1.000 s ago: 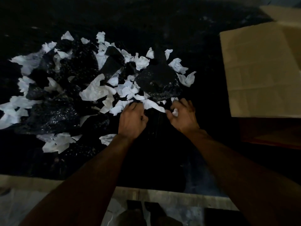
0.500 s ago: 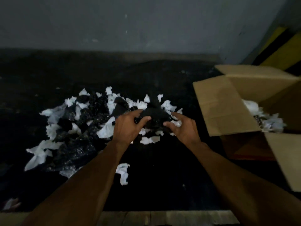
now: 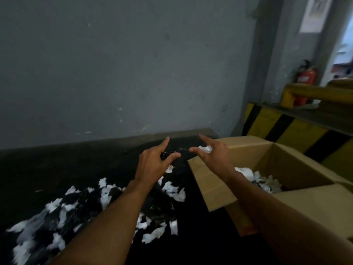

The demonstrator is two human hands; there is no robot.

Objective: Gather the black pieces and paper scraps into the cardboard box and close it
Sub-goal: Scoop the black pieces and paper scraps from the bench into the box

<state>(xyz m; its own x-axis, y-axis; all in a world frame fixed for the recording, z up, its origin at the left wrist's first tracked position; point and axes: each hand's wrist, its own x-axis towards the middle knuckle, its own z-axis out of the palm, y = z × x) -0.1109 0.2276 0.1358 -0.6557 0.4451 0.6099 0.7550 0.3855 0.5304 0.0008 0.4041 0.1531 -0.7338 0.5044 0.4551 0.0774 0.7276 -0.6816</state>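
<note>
Brown cardboard box [image 3: 298, 169], flaps open, stands just right of both raised hands. Half a second ago these hands were low over the heap, cupping a black lump between them. That lump is no longer between them, and I cannot tell where it went. The left hand [image 3: 152, 167] has its forefinger straight and thumb out, with a small glossy black piece [image 3: 163, 155] caught by the curled fingers behind. The right hand [image 3: 214, 159], above the box's left flap, spreads forefinger and thumb likewise and pinches a crumpled white paper scrap [image 3: 205, 149] in its curled fingers. White scraps already lie inside the box. Most of the heap of white paper scraps and black pieces [image 3: 107, 196] still lies on the dark tabletop [image 3: 57, 169] to the left. Gathering therefore looks far from done, and closing the box is not near.
</note>
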